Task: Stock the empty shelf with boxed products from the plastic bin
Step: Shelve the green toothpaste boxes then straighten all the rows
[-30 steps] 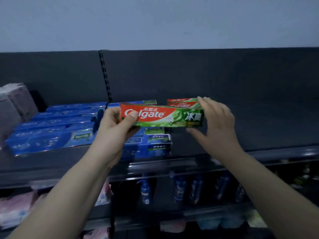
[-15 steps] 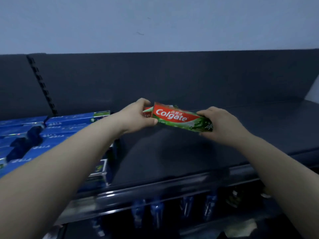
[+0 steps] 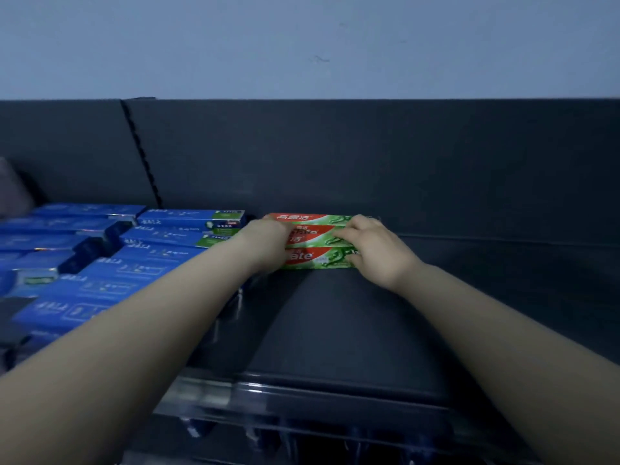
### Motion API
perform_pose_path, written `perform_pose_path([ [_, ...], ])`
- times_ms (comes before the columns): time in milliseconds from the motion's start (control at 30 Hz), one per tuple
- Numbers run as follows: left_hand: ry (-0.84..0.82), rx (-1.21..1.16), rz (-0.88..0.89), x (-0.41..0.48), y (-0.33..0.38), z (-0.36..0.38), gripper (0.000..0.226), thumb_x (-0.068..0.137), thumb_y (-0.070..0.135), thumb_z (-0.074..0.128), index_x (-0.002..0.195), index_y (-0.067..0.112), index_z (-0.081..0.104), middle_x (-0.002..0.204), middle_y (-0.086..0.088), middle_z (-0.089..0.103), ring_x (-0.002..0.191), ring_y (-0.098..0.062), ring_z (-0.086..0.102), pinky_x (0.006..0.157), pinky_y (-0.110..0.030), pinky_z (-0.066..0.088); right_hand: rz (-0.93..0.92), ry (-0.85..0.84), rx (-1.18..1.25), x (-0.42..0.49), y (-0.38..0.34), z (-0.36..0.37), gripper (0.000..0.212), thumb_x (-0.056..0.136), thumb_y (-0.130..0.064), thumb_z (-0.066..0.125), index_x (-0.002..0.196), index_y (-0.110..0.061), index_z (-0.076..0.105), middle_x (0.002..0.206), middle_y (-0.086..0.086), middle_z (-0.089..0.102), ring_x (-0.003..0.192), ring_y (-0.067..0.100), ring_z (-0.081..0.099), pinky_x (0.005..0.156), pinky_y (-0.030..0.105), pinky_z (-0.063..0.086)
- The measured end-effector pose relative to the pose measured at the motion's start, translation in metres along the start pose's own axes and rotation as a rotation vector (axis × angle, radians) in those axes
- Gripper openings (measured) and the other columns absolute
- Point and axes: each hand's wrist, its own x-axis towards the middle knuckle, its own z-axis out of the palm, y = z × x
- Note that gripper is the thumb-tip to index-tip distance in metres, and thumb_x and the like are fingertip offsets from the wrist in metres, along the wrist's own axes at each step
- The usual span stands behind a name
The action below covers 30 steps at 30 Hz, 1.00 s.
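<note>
A red-and-green Colgate toothpaste box lies lengthwise near the back of the dark shelf. My left hand grips its left end and my right hand grips its right end. Directly behind it sit two more matching Colgate boxes, one behind the other against the back panel. My right fingers reach over onto the middle box. The plastic bin is out of view.
Several blue toothpaste boxes fill the shelf's left half, right beside the Colgate row. The shelf's clear front rail runs across below my arms. Bottles on a lower shelf show dimly under it. The slotted upright splits the back panel.
Both hands carried the Colgate box from mid-air back and down onto the shelf, setting it in front of the other Colgate boxes. The view shifted closer and lower.
</note>
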Motion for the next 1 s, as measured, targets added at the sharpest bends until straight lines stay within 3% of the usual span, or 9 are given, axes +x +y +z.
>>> perform_pose_path([
  [167, 0.157, 0.011, 0.017, -0.021, -0.004, -0.011, 0.055, 0.091, 0.035, 0.053, 0.140, 0.016, 0.038, 0.133, -0.013, 0.047, 0.122, -0.034, 0.045, 0.102, -0.044, 0.040, 0.088, 0.093, -0.034, -0.007, -0.009, -0.009, 0.065, 0.086, -0.036, 0.064, 0.144, -0.026, 0.035, 0.135, -0.001, 0.041, 0.126, 0.022, 0.035, 0.104, 0.036, 0.033],
  [400, 0.315, -0.132, 0.267, -0.057, 0.033, 0.009, 0.063, 0.092, 0.042, 0.050, 0.147, 0.022, 0.026, 0.147, -0.005, 0.039, 0.135, -0.028, 0.035, 0.111, -0.041, 0.027, 0.261, 0.256, -0.049, -0.067, -0.036, -0.029, 0.069, 0.089, -0.039, 0.059, 0.148, -0.020, 0.027, 0.149, 0.003, 0.038, 0.140, 0.026, 0.028, 0.116, 0.043, 0.018],
  [567, 0.350, -0.174, 0.502, -0.089, 0.045, 0.037, 0.065, 0.092, 0.042, 0.048, 0.148, 0.022, 0.022, 0.146, -0.003, 0.038, 0.135, -0.026, 0.033, 0.112, -0.043, 0.023, 0.512, 0.252, -0.157, -0.130, -0.074, -0.018, 0.068, 0.093, -0.046, 0.048, 0.151, -0.025, 0.018, 0.157, 0.003, 0.021, 0.145, 0.022, 0.015, 0.118, 0.038, 0.006],
  [800, 0.444, -0.486, 0.913, -0.146, 0.041, 0.075, 0.062, 0.085, 0.039, 0.054, 0.139, 0.012, 0.041, 0.129, -0.010, 0.052, 0.116, -0.030, 0.050, 0.101, -0.049, 0.040, 0.809, 0.537, -0.179, -0.229, -0.164, 0.023, 0.059, 0.088, -0.036, 0.058, 0.140, -0.013, 0.043, 0.140, 0.011, 0.049, 0.131, 0.028, 0.041, 0.110, 0.045, 0.033],
  [867, 0.429, -0.537, 1.026, -0.167, 0.047, 0.090, 0.060, 0.085, 0.039, 0.051, 0.137, 0.011, 0.041, 0.127, -0.011, 0.052, 0.114, -0.030, 0.051, 0.099, -0.047, 0.042, 0.938, 0.551, -0.209, -0.261, -0.194, 0.035, 0.061, 0.087, -0.036, 0.057, 0.141, -0.014, 0.041, 0.139, 0.011, 0.049, 0.131, 0.029, 0.042, 0.109, 0.046, 0.034],
  [1000, 0.338, -0.519, 1.245, -0.217, 0.074, 0.120, 0.066, 0.081, 0.034, 0.066, 0.138, 0.011, 0.042, 0.127, -0.011, 0.053, 0.117, -0.030, 0.051, 0.102, -0.046, 0.039, 1.211, 0.515, -0.309, -0.331, -0.259, 0.056, 0.065, 0.087, -0.038, 0.056, 0.145, -0.016, 0.036, 0.144, 0.013, 0.045, 0.133, 0.032, 0.040, 0.110, 0.048, 0.032],
])
